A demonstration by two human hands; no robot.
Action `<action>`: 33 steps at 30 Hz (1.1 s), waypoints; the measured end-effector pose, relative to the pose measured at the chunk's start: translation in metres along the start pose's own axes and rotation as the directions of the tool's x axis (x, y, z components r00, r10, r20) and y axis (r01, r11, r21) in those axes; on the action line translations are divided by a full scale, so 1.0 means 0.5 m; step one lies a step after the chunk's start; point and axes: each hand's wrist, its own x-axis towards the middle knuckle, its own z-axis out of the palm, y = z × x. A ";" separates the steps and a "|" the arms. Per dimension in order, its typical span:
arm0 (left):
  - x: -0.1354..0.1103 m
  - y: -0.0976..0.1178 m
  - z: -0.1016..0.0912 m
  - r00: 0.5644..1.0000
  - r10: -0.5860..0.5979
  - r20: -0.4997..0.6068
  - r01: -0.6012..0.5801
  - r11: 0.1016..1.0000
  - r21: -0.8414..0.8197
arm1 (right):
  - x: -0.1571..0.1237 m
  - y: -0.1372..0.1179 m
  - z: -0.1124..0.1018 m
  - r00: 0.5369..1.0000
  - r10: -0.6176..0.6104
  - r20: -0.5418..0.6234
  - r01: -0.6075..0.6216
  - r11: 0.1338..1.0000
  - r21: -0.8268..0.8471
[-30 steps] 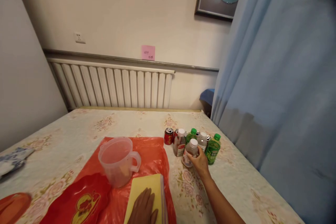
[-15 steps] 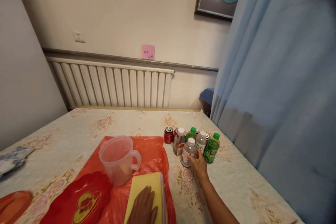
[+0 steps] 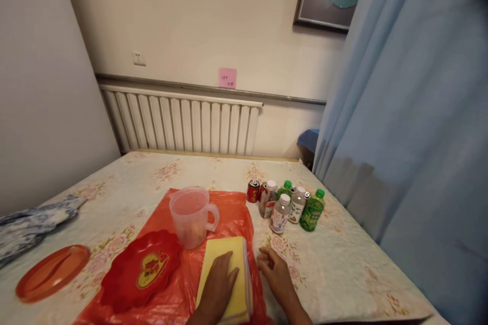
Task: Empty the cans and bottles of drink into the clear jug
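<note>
My left hand (image 3: 220, 282) lies flat, fingers stretched, on a stack of folded yellow cloths (image 3: 236, 259) with pale purple edges. Just right of the stack, above the flowered bedspread, my right hand (image 3: 275, 270) is empty, its fingers loosely bent and apart. The cloths rest on a red plastic sheet (image 3: 229, 208). Behind them stands a clear plastic measuring jug (image 3: 190, 221), its handle to the right. A red scalloped plate (image 3: 125, 269) sits left of the cloths. Beyond my right hand stands a bottle with a white cap and pinkish label (image 3: 279, 216).
Several more bottles stand close together, including a green one (image 3: 312, 212), with a red can (image 3: 253, 191) at their left. An orange oval lid or dish (image 3: 53, 271) and a blue-and-white cloth (image 3: 41, 223) lie left. A blue curtain (image 3: 389, 111) hangs along the right side.
My right hand has let go of the pink-labelled bottle and come back towards the cloths. The bottle stays among the others. My left hand remains on the cloths; the view has shifted left.
</note>
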 end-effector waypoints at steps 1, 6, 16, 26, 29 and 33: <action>0.008 0.023 -0.020 0.998 -0.055 0.004 0.055 0.997 -0.060 | -0.003 -0.024 0.002 1.000 -0.026 0.013 0.026 1.000 0.009; 0.042 0.118 -0.120 0.992 -0.121 -0.033 0.117 0.986 -0.117 | -0.010 -0.114 0.018 0.972 -0.216 -0.095 0.204 0.971 -0.124; 0.061 0.107 -0.147 0.909 -0.332 0.253 0.282 0.935 0.215 | 0.002 -0.081 0.068 0.993 -0.102 0.060 0.118 0.900 -0.420; 0.059 0.103 -0.140 0.907 -0.317 0.278 0.272 0.944 0.189 | 0.002 -0.082 0.056 0.988 -0.130 0.083 0.152 0.911 -0.384; 0.060 0.105 -0.138 0.910 -0.308 0.276 0.265 0.947 0.181 | 0.007 -0.075 0.055 0.986 -0.132 0.102 0.163 0.900 -0.405; 0.061 0.110 -0.138 0.903 -0.316 0.291 0.280 0.946 0.161 | 0.011 -0.067 0.056 0.987 -0.114 0.113 0.150 0.908 -0.391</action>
